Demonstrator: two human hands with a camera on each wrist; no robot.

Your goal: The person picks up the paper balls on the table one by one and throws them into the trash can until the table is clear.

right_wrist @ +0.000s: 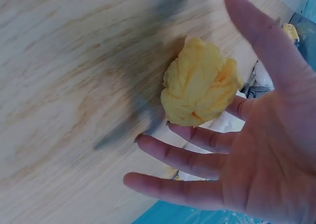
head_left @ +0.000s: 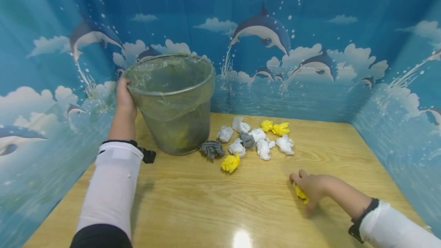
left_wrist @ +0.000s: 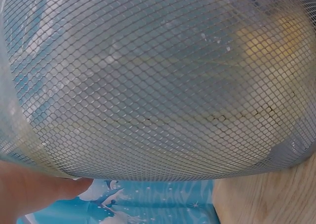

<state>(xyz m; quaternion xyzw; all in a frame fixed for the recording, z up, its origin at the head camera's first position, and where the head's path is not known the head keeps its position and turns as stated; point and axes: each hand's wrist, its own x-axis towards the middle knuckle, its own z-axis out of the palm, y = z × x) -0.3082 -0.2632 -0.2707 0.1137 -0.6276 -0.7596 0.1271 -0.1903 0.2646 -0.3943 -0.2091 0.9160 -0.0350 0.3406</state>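
Observation:
A mesh wastebasket (head_left: 173, 104) with a clear plastic liner stands at the left of the table. My left hand (head_left: 124, 97) grips its rim on the left side. In the left wrist view, the mesh wall (left_wrist: 158, 85) fills most of the picture, and part of my left hand (left_wrist: 39, 189) shows below it; the other fingers are hidden. At the right front, my right hand (head_left: 311, 190) is over a crumpled yellow paper ball (head_left: 301, 193). The right wrist view shows that hand (right_wrist: 247, 150) with thumb and fingers spread beside the yellow ball (right_wrist: 200, 83), not closed round it.
Right of the wastebasket lie several crumpled balls: white paper (head_left: 264, 148), dark grey paper (head_left: 211, 149) and yellow paper (head_left: 230, 163). Two more yellow balls (head_left: 275, 127) lie farther back. Something yellow (left_wrist: 271, 38) shows through the mesh. A dolphin-print curtain (head_left: 310, 30) surrounds the wooden table (head_left: 206, 209).

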